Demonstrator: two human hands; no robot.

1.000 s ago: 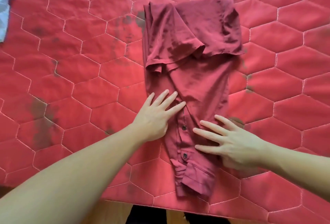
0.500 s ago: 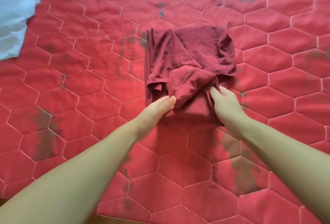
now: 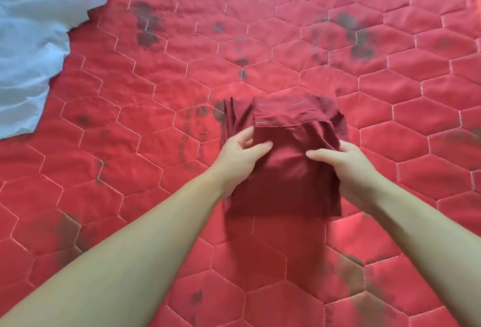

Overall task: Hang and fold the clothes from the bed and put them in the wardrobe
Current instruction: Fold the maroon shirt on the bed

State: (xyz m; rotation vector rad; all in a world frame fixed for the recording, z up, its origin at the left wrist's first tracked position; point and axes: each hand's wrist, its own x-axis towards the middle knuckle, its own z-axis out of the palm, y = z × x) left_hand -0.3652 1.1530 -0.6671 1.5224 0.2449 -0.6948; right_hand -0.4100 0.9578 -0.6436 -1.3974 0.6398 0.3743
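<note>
You had the dark red shirt (image 3: 283, 167) folded into a compact square on the bed (image 3: 156, 97), left hand (image 3: 238, 156) and right hand (image 3: 346, 167) gripping its sides, folding nearly finished, and next you needed a level lift toward the wardrobe.

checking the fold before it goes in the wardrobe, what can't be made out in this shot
Head view only:
- Underside of the dark red shirt: hidden by its own top layer.
- Left hand and right hand fingers: partly tucked under the fabric.
- Light blue garment: cut off by the left edge.
- Wardrobe: not in view.
</note>
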